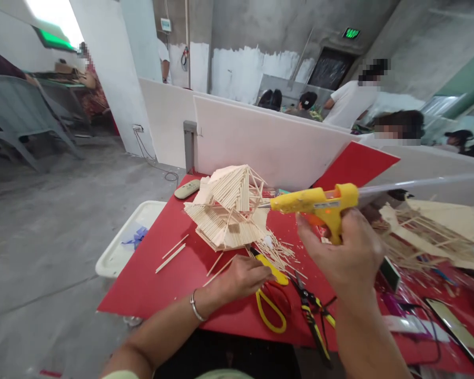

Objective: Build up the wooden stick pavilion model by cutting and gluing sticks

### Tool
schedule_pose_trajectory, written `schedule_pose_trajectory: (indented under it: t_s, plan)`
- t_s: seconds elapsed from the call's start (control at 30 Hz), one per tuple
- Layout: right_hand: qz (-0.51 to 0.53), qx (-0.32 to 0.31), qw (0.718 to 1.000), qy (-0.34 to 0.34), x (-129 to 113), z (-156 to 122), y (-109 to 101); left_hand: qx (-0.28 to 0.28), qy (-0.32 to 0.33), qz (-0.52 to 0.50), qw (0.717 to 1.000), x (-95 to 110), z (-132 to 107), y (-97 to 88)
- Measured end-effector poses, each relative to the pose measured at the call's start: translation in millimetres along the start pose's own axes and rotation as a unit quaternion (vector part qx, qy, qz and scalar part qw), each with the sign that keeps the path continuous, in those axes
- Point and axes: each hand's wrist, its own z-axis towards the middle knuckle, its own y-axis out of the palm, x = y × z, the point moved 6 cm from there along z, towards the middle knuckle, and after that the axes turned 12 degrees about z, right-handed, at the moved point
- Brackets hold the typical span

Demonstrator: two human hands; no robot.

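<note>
My right hand [349,252] is wrapped round the grip of a yellow hot glue gun [316,202], with a long clear glue stick [411,184] running out of its back. The gun's nozzle points left, at the side of a small roofed model [229,210] built of thin wooden sticks. In front of the model, my left hand [247,276] is closed with its fingers curled; I cannot see what they hold, if anything. Beside it lie yellow-and-red-handled scissors [272,310] and a yellow-handled tool [274,269]. Loose sticks [280,250] are heaped right of the model.
Black-and-yellow pliers [310,310] lie near the red table's [142,292] front edge. A second stick model [426,231] and a phone [458,331] are at the right. A beige remote [187,189] sits at the far left corner. White boards [256,142] stand behind; several people are beyond.
</note>
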Motion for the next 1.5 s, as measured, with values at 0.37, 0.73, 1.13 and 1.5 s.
schedule_pose_trajectory:
  t_s: [0.37, 0.73, 1.13, 1.5]
  plan:
    - [-0.143, -0.045, 0.974, -0.169, -53.3, 41.1, 38.8, 0.171, 0.028, 0.043, 0.984, -15.7, -7.9, -60.2]
    - [-0.166, -0.074, 0.954, -0.237, -60.7, 46.6, 51.2, 0.300, 0.018, 0.205, 0.931, -8.0, -22.4, -80.6]
    - [-0.149, -0.041, 0.951, -0.269, -66.5, 47.9, 49.6, 0.296, -0.043, 0.199, 0.933, -15.9, -13.5, -80.5]
    - [-0.158, -0.030, 0.945, -0.285, -72.3, 47.8, 49.3, 0.284, -0.051, 0.188, 0.939, -22.3, -15.0, -77.1]
